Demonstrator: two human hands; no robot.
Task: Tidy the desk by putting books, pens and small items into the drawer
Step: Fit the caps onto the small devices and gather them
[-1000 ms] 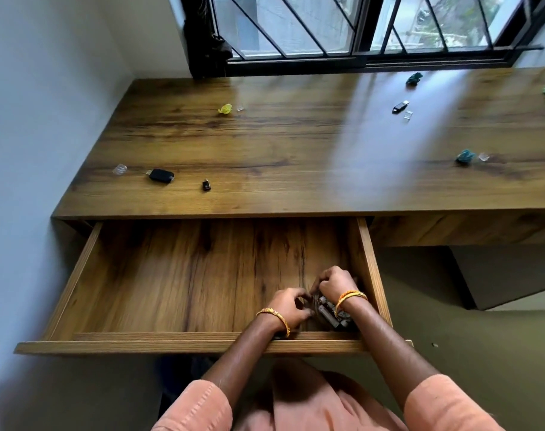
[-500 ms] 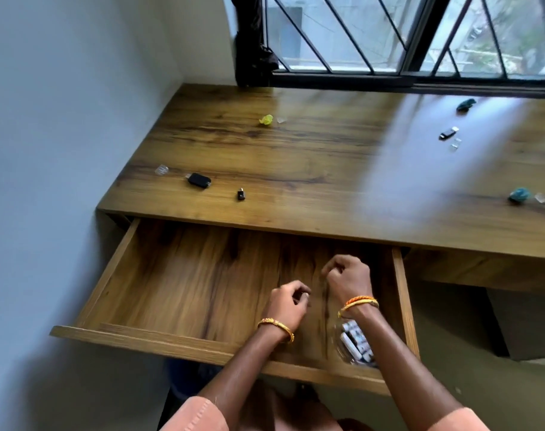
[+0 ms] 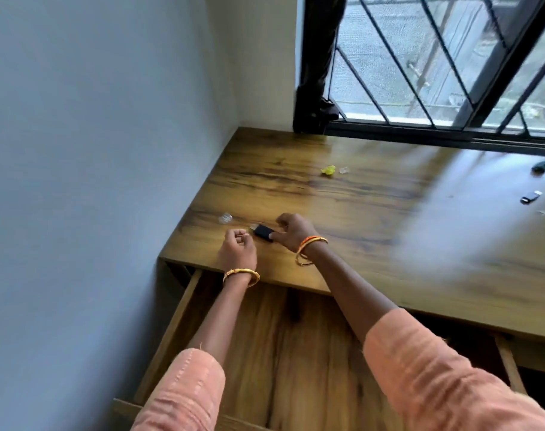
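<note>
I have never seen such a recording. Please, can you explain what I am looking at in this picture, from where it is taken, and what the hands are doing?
There is no machine. A camera worn on the person's head looks down at two bare hands over a wooden desk with its drawer pulled open. The right hand touches a small black device, though a firm grip is not clear. The left hand is loosely curled beside it and seems empty. A clear cap and a yellow scrap also lie on the desk.
</note>
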